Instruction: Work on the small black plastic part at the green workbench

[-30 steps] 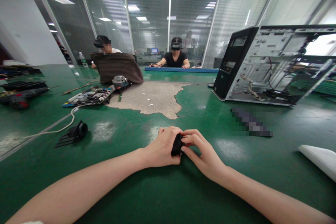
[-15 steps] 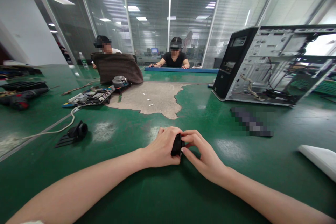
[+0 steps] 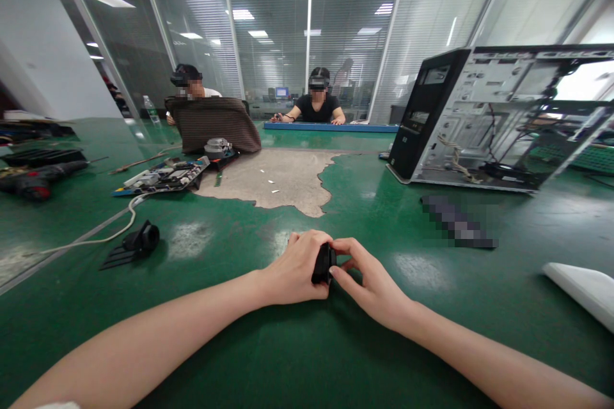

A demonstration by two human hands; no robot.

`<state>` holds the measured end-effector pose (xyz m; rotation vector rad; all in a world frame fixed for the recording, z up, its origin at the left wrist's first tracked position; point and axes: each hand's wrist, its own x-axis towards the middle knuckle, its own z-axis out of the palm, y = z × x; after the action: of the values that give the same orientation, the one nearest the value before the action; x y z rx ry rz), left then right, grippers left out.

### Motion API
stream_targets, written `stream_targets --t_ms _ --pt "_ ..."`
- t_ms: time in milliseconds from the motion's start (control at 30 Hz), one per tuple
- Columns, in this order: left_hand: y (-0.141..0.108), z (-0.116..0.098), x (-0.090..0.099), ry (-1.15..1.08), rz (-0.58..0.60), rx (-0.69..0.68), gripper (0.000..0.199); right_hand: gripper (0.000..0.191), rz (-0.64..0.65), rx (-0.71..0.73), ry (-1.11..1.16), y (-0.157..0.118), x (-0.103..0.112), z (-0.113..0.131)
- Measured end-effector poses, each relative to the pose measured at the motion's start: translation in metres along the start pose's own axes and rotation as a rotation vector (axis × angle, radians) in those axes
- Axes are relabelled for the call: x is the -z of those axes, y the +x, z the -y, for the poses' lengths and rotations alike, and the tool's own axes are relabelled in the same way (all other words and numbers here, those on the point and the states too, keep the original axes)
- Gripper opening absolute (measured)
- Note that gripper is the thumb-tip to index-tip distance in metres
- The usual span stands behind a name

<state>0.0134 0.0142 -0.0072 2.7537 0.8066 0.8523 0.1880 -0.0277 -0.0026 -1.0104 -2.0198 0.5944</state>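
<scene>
In the head view a small black part (image 3: 322, 263) is between my two hands, low over the green table. My left hand (image 3: 300, 268) is wrapped round it from the left, its back toward me, so much of the part is hidden. From the right, my right hand (image 3: 367, 278) pinches the part's right edge with thumb and fingertips. What kind of part it is I cannot make out. To the left lies another black plastic piece (image 3: 137, 243) with a round end and flat prongs.
An open computer case (image 3: 470, 121) stands at the right, with a blurred dark item (image 3: 455, 223) before it. A circuit board (image 3: 167, 177), a cable (image 3: 127, 223) and a power drill (image 3: 38, 182) lie left. Two people (image 3: 319, 105) sit across the green table (image 3: 268, 358).
Both hands stay on the black part in almost the same place. The right fingers have shifted very slightly on its edge. The whole view has drifted a little.
</scene>
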Motion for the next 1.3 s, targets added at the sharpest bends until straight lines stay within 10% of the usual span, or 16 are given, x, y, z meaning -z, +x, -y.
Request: stream_targets --t_ms 1300 --pt "0.0004 0.0001 0.0000 -0.011 -0.001 0.009 0.064 0.022 -0.012 0.027 0.054 -0.0007 -0.0001 0.0023"
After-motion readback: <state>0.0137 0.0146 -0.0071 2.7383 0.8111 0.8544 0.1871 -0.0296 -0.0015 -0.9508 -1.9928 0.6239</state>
